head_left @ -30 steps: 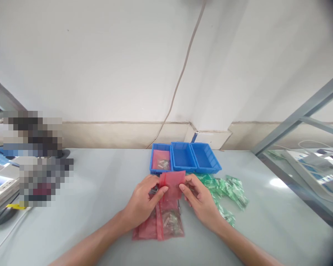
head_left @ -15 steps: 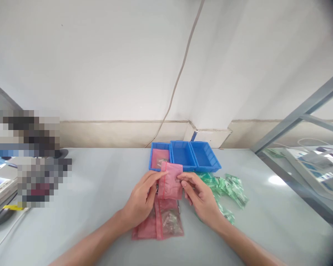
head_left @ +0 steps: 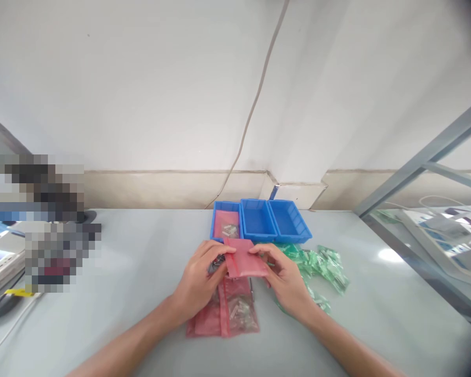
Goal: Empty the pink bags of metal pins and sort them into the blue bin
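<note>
Between my hands is a pink zip bag, tilted back above the table. My left hand pinches its left edge, near the red zip strip. At the other edge, my right hand grips the bag between thumb and fingers. Below lie more pink zip bags, overlapping, one with small metallic parts showing through. Some dark small parts show beside my left fingers; I cannot tell whether they are held. Green bags lie in a loose pile just right of my right hand.
Side by side behind my hands stand a left blue bin holding a pink bag, a middle blue bin and a right blue bin. A metal frame rises at the right. Electronic equipment and cables sit at the far left.
The held pink bag has tipped from nearly upright to flatter and sits slightly lower. My right fingers have shifted onto its upper right edge. More of the dark parts shows beside my left hand.
</note>
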